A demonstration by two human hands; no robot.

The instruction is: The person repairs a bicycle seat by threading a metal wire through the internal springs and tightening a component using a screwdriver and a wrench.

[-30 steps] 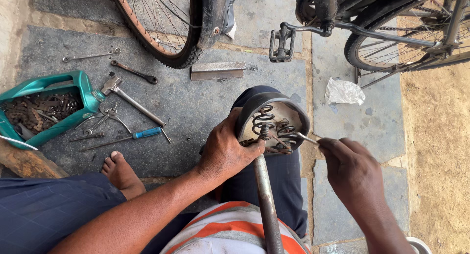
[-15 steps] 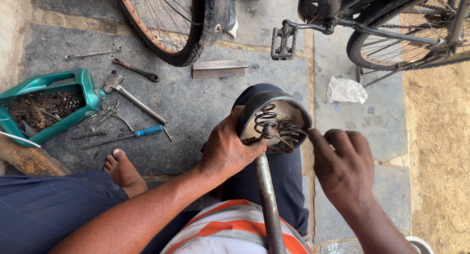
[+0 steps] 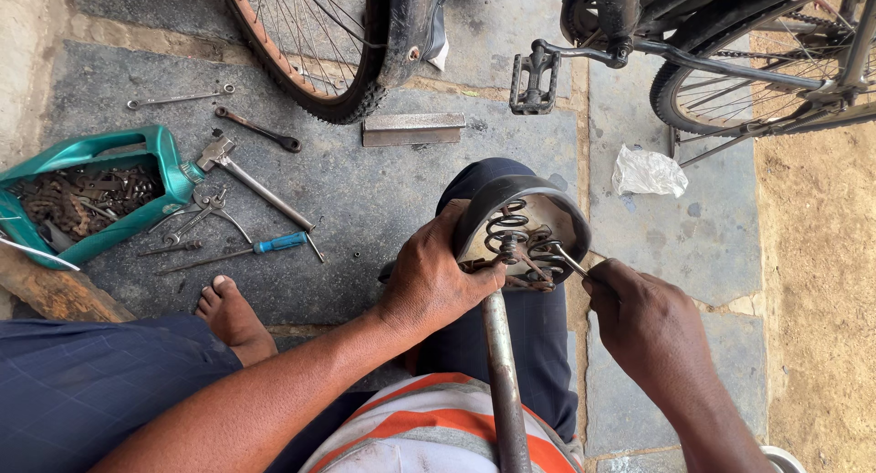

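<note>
Saddle [image 3: 525, 227] upside down on a knee, springs up, seat post [image 3: 502, 382] running back toward the body.
Head view: left hand [image 3: 436, 277] wrapped around saddle's near edge, fingers closed on it; right hand [image 3: 643, 313] pinched shut on thin metal tool [image 3: 570, 259], tip in among springs. Left on stone floor [image 3: 365, 190]: green cut-open can [image 3: 91, 195] of chain scraps, hammer [image 3: 255, 186], blue-handled screwdriver [image 3: 274, 247], wrenches. Above: bicycle wheel [image 3: 328, 44], pedal [image 3: 534, 76], crumpled bag [image 3: 648, 172].

Grey stone slab floor [image 3: 383, 190], sandy ground [image 3: 817, 254] at right. Daylight. Green tub [image 3: 160, 158], scattered tools, 2 bicycle wheels.
</note>
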